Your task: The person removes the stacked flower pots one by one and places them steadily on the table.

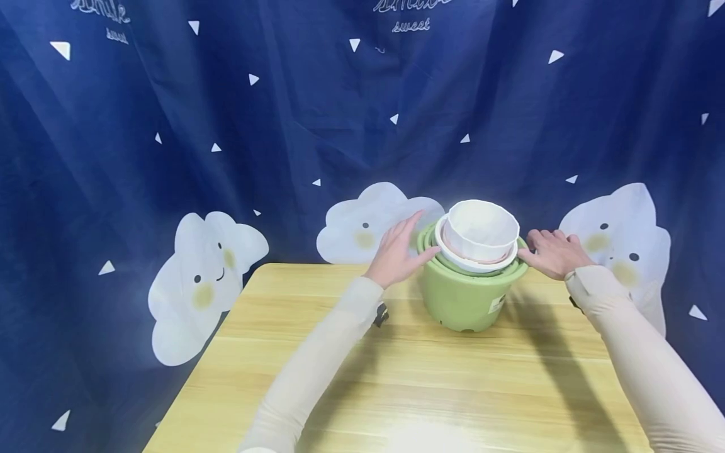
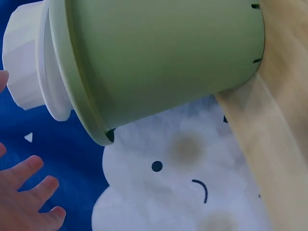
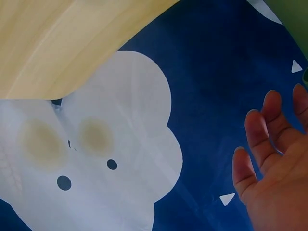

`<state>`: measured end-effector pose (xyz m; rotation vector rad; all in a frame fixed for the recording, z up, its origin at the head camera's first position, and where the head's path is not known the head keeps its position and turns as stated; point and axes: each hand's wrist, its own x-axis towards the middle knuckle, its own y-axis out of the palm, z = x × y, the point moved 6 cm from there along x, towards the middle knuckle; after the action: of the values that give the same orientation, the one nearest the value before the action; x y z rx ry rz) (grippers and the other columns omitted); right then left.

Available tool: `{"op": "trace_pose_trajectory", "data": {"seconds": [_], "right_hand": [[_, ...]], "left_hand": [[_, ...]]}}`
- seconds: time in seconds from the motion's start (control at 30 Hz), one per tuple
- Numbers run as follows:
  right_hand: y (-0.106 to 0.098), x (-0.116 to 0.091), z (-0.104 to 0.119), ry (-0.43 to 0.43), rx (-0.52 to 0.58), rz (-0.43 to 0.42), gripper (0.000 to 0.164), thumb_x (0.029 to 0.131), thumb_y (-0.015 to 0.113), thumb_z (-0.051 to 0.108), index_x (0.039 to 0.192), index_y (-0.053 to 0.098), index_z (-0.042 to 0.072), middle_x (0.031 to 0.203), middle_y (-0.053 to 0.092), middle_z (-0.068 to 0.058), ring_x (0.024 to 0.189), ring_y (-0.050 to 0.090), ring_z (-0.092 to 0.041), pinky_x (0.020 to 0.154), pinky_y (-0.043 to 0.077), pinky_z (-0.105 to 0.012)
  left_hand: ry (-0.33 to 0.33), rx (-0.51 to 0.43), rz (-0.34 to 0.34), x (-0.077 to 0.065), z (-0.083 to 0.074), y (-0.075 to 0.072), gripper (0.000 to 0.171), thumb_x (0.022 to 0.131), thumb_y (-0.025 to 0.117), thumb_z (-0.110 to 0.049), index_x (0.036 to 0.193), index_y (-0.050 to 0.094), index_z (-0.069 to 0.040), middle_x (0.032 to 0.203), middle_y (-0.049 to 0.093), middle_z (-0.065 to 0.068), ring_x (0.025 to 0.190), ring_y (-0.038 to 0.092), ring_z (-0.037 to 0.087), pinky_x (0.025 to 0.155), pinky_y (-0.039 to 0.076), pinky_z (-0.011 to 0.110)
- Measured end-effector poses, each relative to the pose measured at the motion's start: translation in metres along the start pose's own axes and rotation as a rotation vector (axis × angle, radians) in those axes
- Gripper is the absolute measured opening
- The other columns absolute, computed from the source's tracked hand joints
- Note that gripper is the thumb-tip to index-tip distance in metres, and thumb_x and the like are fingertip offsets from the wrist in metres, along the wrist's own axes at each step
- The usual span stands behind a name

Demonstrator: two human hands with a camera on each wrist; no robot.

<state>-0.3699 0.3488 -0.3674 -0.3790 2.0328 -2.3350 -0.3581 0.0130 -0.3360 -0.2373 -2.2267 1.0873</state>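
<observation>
A large light-green flowerpot (image 1: 461, 299) stands upright on the table with smaller pots nested in its mouth. On top is a white faceted pot (image 1: 481, 229), tilted a little, inside a pinkish one that shows as a thin rim. Around these runs the white rim (image 1: 471, 265) of a wider pot. My left hand (image 1: 396, 253) is beside the left rim, fingers spread and thumb toward the white pots. At the right rim is my right hand (image 1: 556, 254), fingers loosely bent and thumb tip close to the edge. The left wrist view shows the left fingers (image 2: 43, 190) apart from the green wall.
The pots stand near the back edge of the wooden table (image 1: 317, 352). Just behind hangs a dark blue curtain (image 1: 294, 126) with white clouds and triangles. A small white label (image 1: 496, 304) is on the green flowerpot's front right.
</observation>
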Motion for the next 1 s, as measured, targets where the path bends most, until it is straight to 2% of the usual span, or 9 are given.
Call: {"op": "trace_pose_trajectory", "data": {"seconds": [0.17,0.4,0.63,1.0], "right_hand": [[0.001,0.001,0.0,0.001,0.002,0.009,0.047,0.098,0.044,0.055,0.106,0.056,0.01,0.104,0.064,-0.015,0.096,0.054,-0.037,0.073,0.033,-0.048],[0.002,0.001,0.0,0.004,0.007,0.024,0.048,0.098,0.043,0.055,0.108,0.055,0.01,0.105,0.064,-0.017,0.099,0.055,-0.039,0.074,0.034,-0.049],[0.003,-0.001,-0.001,0.008,0.008,0.032,0.05,0.099,0.043,0.056,0.11,0.056,0.009,0.107,0.065,-0.017,0.101,0.055,-0.04,0.074,0.034,-0.049],[0.001,0.0,0.001,0.009,0.011,0.038,0.052,0.099,0.042,0.055,0.114,0.055,0.008,0.11,0.065,-0.019,0.104,0.056,-0.043,0.075,0.035,-0.051]], "left_hand": [[0.111,0.109,-0.003,0.007,-0.016,-0.002,0.079,0.098,0.064,-0.054,0.16,0.035,-0.017,0.163,0.043,0.007,0.152,0.04,0.028,0.127,0.03,0.053],[0.211,0.239,0.022,0.016,-0.032,0.002,0.076,0.097,0.063,-0.056,0.159,0.037,-0.02,0.163,0.042,0.007,0.151,0.04,0.03,0.125,0.032,0.055],[0.214,0.347,0.096,0.02,-0.047,0.007,0.073,0.098,0.057,-0.062,0.16,0.037,-0.027,0.168,0.035,0.001,0.151,0.039,0.028,0.122,0.032,0.052],[0.244,0.384,0.13,0.027,-0.054,0.017,0.069,0.098,0.058,-0.063,0.156,0.045,-0.027,0.166,0.04,-0.001,0.147,0.046,0.028,0.122,0.032,0.051]]}}
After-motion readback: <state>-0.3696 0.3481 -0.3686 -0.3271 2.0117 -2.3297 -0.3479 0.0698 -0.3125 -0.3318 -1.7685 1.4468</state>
